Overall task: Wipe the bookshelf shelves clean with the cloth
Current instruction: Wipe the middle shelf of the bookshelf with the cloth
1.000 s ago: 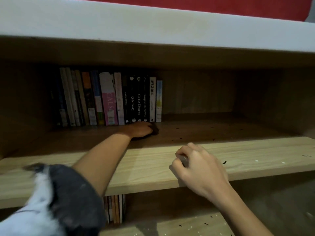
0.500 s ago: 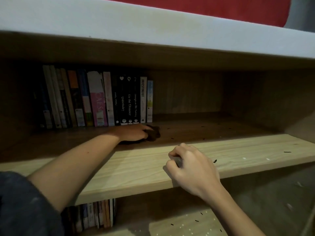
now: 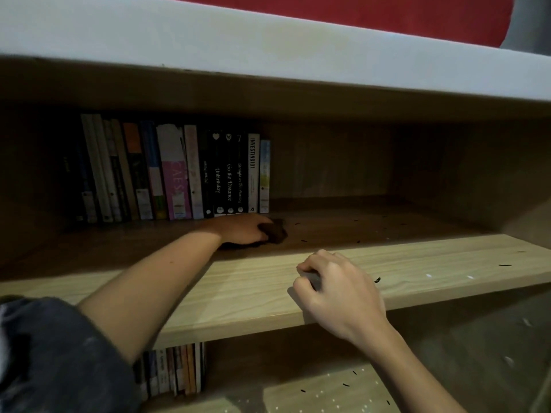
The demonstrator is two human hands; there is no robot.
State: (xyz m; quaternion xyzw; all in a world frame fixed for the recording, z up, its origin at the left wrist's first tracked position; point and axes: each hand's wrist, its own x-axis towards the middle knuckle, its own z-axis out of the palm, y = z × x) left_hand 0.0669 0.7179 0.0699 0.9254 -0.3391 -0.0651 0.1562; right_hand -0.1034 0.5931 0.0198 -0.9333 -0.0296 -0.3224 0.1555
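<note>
1. A person's left hand (image 3: 241, 231) reaches deep into a wooden bookshelf, its fingers curled round one dark cloth (image 3: 276, 231) that bunches out past the fingertips and lies pressed on the shelf (image 3: 238, 289).
2. The right hand (image 3: 340, 290) rests nearer the person on the shelf's pale front edge, well apart from the cloth. Its fingers are curled under, with a grey patch beneath them; whether it holds anything cannot be told.
3. Just behind the left hand stands one row of upright books (image 3: 179, 174). Four black spines sit side by side directly behind the knuckles, then one white spine and one pale blue spine end the row above the cloth. The far-left spines are too dark to count.
4. Several dark specks (image 3: 377, 280) dot the board beyond the cloth and beside the right hand.
5. One dark sleeve (image 3: 59, 368) covers the left upper arm; the forearm is bare.
6. Below the left forearm, a second row of books (image 3: 176, 371) stands on the lower shelf (image 3: 313, 391), one of two shelves in view.
</note>
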